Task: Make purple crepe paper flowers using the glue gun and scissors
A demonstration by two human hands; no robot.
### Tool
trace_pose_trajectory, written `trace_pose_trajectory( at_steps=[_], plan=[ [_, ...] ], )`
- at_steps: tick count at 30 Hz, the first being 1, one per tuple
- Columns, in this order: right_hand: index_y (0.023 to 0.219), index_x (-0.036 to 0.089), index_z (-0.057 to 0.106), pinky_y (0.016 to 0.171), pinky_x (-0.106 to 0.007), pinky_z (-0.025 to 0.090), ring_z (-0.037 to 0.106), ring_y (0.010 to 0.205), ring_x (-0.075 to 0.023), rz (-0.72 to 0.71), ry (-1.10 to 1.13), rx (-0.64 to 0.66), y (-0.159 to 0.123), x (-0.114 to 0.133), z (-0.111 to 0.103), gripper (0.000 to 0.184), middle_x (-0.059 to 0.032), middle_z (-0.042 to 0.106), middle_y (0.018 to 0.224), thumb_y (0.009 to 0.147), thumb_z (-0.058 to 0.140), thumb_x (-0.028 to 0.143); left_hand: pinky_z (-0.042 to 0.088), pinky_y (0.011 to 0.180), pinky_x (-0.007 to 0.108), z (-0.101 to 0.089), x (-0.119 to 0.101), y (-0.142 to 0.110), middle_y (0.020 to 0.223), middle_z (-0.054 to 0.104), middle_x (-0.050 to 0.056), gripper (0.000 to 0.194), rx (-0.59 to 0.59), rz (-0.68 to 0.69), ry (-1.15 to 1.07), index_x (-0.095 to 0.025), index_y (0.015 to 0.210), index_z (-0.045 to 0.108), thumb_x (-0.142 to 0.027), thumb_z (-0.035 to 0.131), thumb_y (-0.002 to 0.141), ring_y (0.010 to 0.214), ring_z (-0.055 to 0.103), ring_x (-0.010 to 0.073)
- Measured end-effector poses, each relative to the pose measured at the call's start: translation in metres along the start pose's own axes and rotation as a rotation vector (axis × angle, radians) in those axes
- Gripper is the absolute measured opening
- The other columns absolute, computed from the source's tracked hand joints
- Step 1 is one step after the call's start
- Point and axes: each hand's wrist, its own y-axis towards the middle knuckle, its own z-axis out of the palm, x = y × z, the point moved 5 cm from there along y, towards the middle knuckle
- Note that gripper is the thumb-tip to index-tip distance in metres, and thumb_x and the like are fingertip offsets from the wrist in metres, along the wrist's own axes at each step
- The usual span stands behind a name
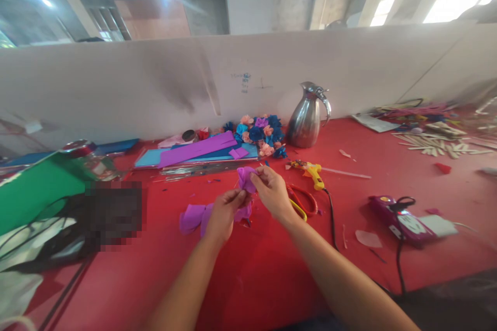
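Observation:
Between my two hands is a purple crepe paper flower [247,180], rolled into a small bloom. My left hand [224,213] pinches it from below at its base. With thumb and fingertips, my right hand [272,191] grips the flower's right edge. More purple crepe paper pieces [194,218] lie on the red table under and beside my left hand. Just right of my right hand rest scissors with red and yellow handles [305,202], partly hidden behind it. A yellow glue gun [313,173] lies beyond them.
Finished paper flowers [264,131] are heaped against the partition, beside a steel jug [306,116]. Purple and blue paper sheets [198,149] lie left of them. A purple power strip [404,221] with black cables sits at right. Thin wooden sticks [430,144] are scattered behind it.

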Motion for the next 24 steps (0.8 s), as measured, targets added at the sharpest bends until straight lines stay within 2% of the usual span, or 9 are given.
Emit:
trace_pose_trajectory(
  at_steps=[9,17,21,24],
  plan=[
    [0.077,0.02,0.051,0.052,-0.023,0.038,0.05,0.055,-0.0118,0.002,0.015,0.015,-0.0009,0.002,0.0019,0.019,0.0022,0.054,0.063,0.079,0.053,0.039,0.044,0.072,0.026,-0.0009,0.0024,0.001,0.071,0.07,0.004,0.026,0.015,0.001,-0.001,-0.015,0.073,0.072,-0.038,0.077,0.063,0.067,0.06,0.0138],
    [0.078,0.02,0.052,0.053,-0.024,0.04,0.05,0.054,-0.0119,-0.001,0.027,0.016,-0.0011,0.0026,0.0018,0.018,0.0027,0.054,0.062,0.079,0.053,0.037,0.045,0.068,0.025,-0.0016,-0.0003,0.0007,0.068,0.07,0.005,0.026,-0.023,0.014,-0.007,-0.014,0.071,0.072,-0.035,0.079,0.059,0.065,0.061,0.0139],
    [0.081,0.02,0.054,0.059,-0.025,0.044,0.057,0.061,-0.0136,0.0,0.04,0.044,-0.0018,0.0038,0.0029,0.014,0.0007,0.06,0.069,0.075,0.056,0.032,0.047,0.069,0.026,-0.0017,-0.0008,0.0006,0.069,0.071,0.005,0.025,-0.032,0.027,-0.024,-0.014,0.072,0.073,-0.035,0.079,0.059,0.065,0.062,0.0146],
    [0.086,0.02,0.054,0.065,-0.027,0.047,0.061,0.07,-0.0153,-0.01,0.074,0.083,-0.0019,0.0027,0.0051,0.019,-0.0007,0.063,0.077,0.07,0.061,0.026,0.047,0.069,0.026,-0.0008,-0.0028,-0.0003,0.07,0.072,0.005,0.025,-0.038,0.042,-0.017,-0.014,0.074,0.074,-0.034,0.079,0.06,0.065,0.062,0.0148]
  ],
)
